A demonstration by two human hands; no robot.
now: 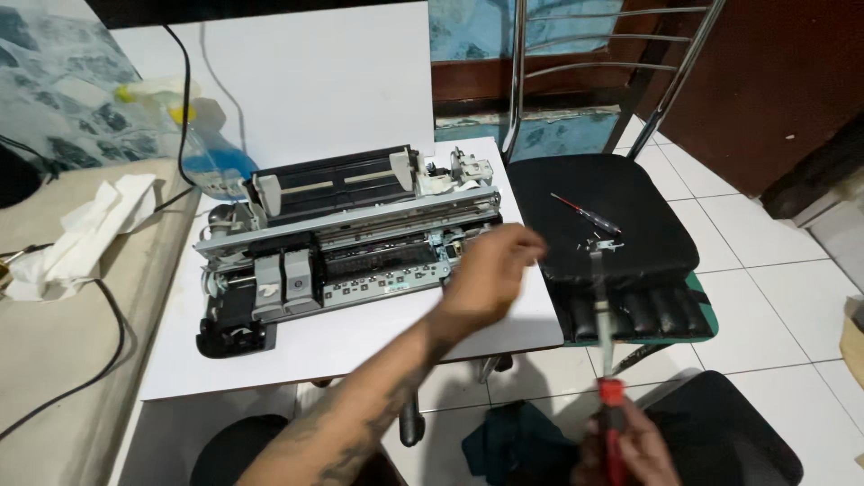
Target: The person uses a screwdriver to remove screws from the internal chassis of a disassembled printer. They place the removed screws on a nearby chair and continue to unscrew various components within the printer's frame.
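Note:
A stripped-down printer mechanism (351,243), grey and black with its covers off, lies on a white board (360,346). My left hand (490,270), blurred by motion, hovers over the printer's right end with the fingers loosely apart and nothing in them; the tattooed forearm reaches in from the bottom. My right hand (630,450) is at the bottom edge, gripping a red-handled screwdriver (610,423). Its metal shaft points up toward the chair seat.
A black cushioned chair (621,225) stands right of the board, with a small red screwdriver (576,205) and small metal parts (603,243) on it. At the left are a bottle of blue liquid (211,157), a white cloth (81,234) and cables. A dark cloth (517,441) lies on the tiled floor.

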